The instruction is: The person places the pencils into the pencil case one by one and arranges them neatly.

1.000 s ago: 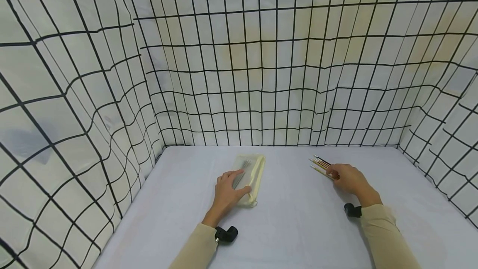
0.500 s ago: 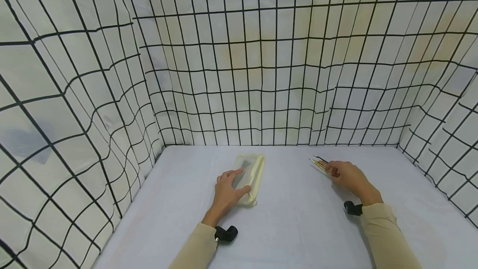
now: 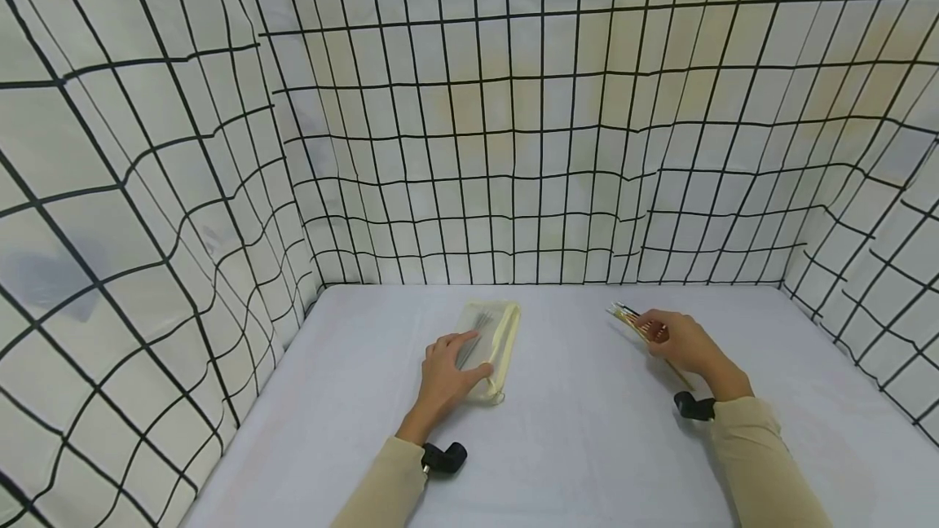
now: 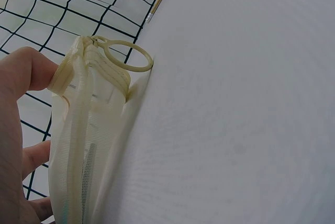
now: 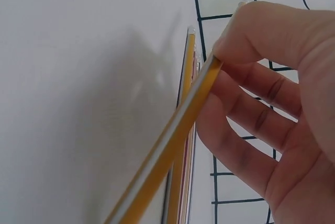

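Pencil point(image 5: 168, 143) sits pinched in the right hand point(image 3: 684, 342).

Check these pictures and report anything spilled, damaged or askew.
Nothing looks spilled or damaged. Only the pencil pinched in the right hand looks askew: it slants across the other pencils, which run roughly parallel.
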Tool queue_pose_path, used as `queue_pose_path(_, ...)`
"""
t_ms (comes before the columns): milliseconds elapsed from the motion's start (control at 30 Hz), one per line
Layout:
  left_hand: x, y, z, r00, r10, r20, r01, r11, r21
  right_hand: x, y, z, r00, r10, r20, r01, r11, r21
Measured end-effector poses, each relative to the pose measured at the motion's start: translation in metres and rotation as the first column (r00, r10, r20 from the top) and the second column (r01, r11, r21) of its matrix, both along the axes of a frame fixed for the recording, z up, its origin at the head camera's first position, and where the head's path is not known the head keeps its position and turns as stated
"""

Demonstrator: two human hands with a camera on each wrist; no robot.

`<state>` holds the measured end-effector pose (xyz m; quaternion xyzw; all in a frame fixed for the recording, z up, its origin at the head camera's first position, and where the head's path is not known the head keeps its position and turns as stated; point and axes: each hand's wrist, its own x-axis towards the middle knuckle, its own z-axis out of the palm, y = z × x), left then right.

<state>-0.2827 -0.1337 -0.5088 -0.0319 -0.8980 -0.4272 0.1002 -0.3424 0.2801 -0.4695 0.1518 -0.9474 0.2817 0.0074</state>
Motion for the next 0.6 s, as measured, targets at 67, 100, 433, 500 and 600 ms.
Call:
queue_pose_path(67,0.0001,-0.0001,0.0000,1.000,0.000,0.000,0.000,1.000,0.004,-0.0004,-0.0006,0.0001,1.000,0.000,0.001,0.000,1.000,-0.023)
queue_pose_path(100,0.0002,-0.0002,0.0000,1.000,0.001,0.000,-0.001,1.000,0.005,-0.0007,-0.0009,0.0002,1.000,0.004,0.000,-0.004,0.999,-0.033)
queue_pose_path(433,-0.0003,-0.0005,0.0000,1.000,-0.004,0.006,0.004,1.000,0.009,-0.0005,-0.0033,0.0030,1.000,0.000,0.015,0.002,0.989,-0.148)
queue_pose_path(500,-0.0003,-0.0004,-0.0001,1.000,-0.003,0.006,0.003,1.000,0.009,-0.0003,-0.0039,0.0033,1.000,-0.001,0.030,0.006,0.985,-0.170)
queue_pose_path(600,0.0000,-0.0003,-0.0002,1.000,-0.003,0.007,0.003,1.000,0.007,0.0000,-0.0049,0.0028,0.998,-0.008,0.056,0.019,0.979,-0.202)
